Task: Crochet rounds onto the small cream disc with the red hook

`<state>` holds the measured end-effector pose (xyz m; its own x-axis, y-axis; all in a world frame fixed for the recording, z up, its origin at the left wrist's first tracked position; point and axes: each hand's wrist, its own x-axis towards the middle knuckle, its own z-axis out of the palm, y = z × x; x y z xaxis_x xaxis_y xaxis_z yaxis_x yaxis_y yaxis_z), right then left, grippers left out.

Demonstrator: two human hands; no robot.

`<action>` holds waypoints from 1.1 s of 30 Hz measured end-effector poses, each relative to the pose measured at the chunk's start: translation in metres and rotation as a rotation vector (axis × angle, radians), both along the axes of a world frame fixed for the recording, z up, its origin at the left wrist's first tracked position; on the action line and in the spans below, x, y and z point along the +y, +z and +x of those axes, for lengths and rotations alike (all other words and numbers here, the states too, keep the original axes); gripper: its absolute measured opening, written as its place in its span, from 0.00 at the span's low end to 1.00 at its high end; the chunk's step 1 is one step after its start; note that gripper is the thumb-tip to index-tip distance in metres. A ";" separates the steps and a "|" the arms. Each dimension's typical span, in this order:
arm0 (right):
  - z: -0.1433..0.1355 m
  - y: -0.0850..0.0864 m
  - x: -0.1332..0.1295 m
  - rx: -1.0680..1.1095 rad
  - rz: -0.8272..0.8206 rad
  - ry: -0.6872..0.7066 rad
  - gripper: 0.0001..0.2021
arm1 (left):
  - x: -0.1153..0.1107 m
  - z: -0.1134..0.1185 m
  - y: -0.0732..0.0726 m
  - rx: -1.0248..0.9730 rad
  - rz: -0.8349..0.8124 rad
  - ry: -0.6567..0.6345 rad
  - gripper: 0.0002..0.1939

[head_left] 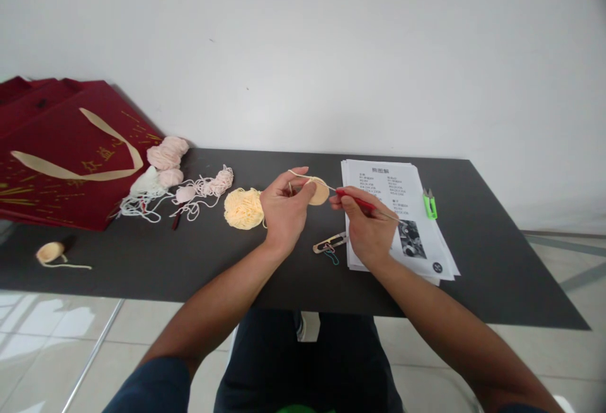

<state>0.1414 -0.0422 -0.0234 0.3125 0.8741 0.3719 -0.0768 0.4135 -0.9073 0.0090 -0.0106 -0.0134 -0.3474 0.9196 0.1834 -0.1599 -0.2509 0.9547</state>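
Observation:
My left hand [288, 206] pinches a small round cream crochet piece [318, 192], with a strand of yarn running over its fingers. In my right hand [367, 223] is a crochet hook [356, 200] with a red handle; its thin metal shaft points left and meets the edge of the piece. Whether the tip is inside a stitch is too small to tell. Just left of my left hand lies a pale yellow yarn ball [243, 209]. Below the hands, thread snips [330, 243] rest on the table beside a small teal and pink item [334, 255].
Printed sheets [379, 176] lie under my right hand, with green-handled snips [430, 203] at their right edge. Pink yarn balls [166, 153], tangled white yarn [146, 198] and a red gift bag [71, 167] stand leftward. A cream crochet cup [50, 252] sits near the dark table's [492, 261] left front edge.

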 end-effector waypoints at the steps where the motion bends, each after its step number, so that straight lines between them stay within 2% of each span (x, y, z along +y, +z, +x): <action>1: 0.000 0.000 0.002 0.049 -0.038 0.005 0.06 | 0.000 0.000 0.000 0.017 0.003 0.001 0.15; 4: 0.000 0.001 0.006 0.120 -0.083 0.026 0.06 | -0.001 -0.001 0.000 0.088 0.011 0.012 0.14; 6: 0.001 0.003 0.004 0.069 -0.071 0.032 0.05 | -0.002 -0.002 0.002 0.138 0.020 0.030 0.14; 10: 0.004 0.002 -0.004 -0.158 0.135 0.020 0.06 | -0.002 -0.004 0.004 0.184 0.021 0.047 0.14; 13: 0.010 -0.005 -0.007 -0.375 0.258 0.058 0.13 | 0.000 -0.003 0.004 0.132 -0.011 0.026 0.15; 17: 0.015 -0.012 -0.005 -0.462 0.343 0.028 0.19 | 0.000 0.000 0.002 -0.030 -0.051 -0.056 0.17; 20: 0.012 -0.009 -0.003 -0.386 0.283 0.006 0.16 | -0.002 0.003 0.003 -0.104 -0.069 -0.114 0.18; 24: 0.005 -0.004 -0.001 -0.166 0.098 0.000 0.09 | -0.001 0.002 0.006 -0.198 -0.058 -0.165 0.21; 28: 0.001 -0.004 0.001 -0.018 -0.013 0.053 0.09 | 0.001 0.000 0.008 -0.269 -0.078 -0.198 0.25; 33: 0.000 -0.008 0.005 0.119 -0.057 0.092 0.08 | 0.001 -0.001 0.009 -0.309 -0.090 -0.223 0.28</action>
